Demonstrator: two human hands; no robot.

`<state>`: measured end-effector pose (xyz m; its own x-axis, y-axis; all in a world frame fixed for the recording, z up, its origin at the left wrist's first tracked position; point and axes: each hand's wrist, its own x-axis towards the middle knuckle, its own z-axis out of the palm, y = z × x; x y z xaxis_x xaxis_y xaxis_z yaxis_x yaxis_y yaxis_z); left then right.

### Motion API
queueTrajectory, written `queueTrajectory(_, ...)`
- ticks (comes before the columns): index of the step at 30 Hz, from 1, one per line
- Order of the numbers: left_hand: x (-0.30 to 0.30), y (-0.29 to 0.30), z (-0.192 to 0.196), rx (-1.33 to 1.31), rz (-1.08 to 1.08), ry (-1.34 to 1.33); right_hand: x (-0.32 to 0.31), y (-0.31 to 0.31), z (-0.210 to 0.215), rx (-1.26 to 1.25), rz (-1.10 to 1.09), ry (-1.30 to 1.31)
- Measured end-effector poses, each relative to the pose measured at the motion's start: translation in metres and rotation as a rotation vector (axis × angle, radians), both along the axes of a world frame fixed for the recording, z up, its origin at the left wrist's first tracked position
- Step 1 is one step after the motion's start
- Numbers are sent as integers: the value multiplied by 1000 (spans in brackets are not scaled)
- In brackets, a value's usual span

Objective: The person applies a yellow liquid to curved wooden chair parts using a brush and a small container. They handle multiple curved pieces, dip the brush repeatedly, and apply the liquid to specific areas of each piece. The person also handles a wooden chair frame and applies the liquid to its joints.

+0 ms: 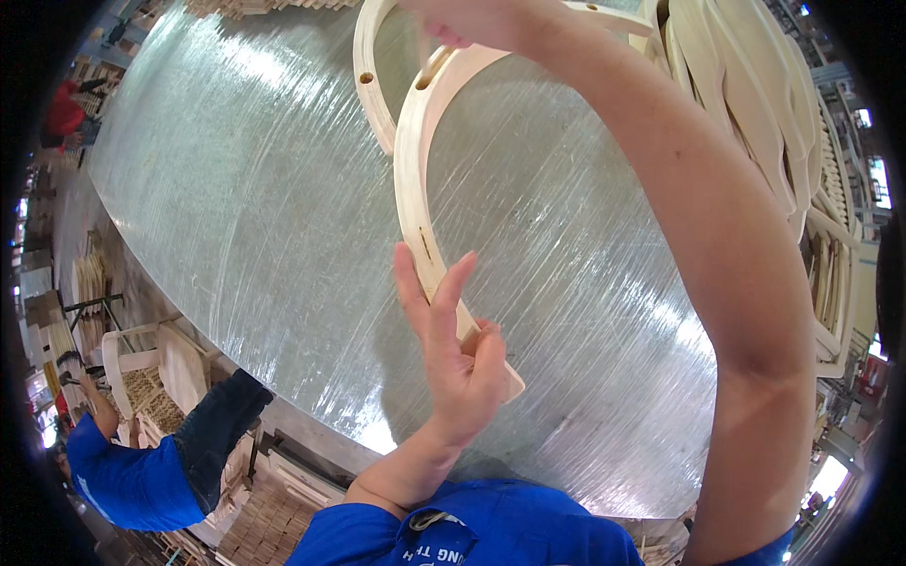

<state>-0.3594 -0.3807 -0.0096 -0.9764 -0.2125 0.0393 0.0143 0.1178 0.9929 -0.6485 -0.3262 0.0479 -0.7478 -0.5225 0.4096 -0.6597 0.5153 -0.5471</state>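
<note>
Left hand (453,363) pinches lower end of curved wooden chair part (420,179), fingers spread; right hand (472,24) grips top. Inspecting step, I judge; next needs steady turn above metal-topped table (236,189).

Furniture workshop – stacked curved wooden parts (755,104), metal-topped workbench (264,189).

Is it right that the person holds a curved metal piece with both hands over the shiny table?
Not quite: the head view shows the curved piece is pale wood, not metal. The left hand grips its lower end and the right hand its upper end, over the shiny table.
</note>
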Motion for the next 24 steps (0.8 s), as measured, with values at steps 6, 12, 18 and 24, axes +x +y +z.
queueTrajectory(6,6,12,-29,14,3,75,-1,44,6,-26,-109,-115)
queueTrajectory(12,8,16,-36,-19,40,95,32,44,2,7,-131,-180)
queueTrajectory(18,6,15,-37,4,41,126,54,17,17,44,-172,-277)
queueTrajectory(24,4,11,-24,11,12,71,43,19,0,-531,-369,-671)
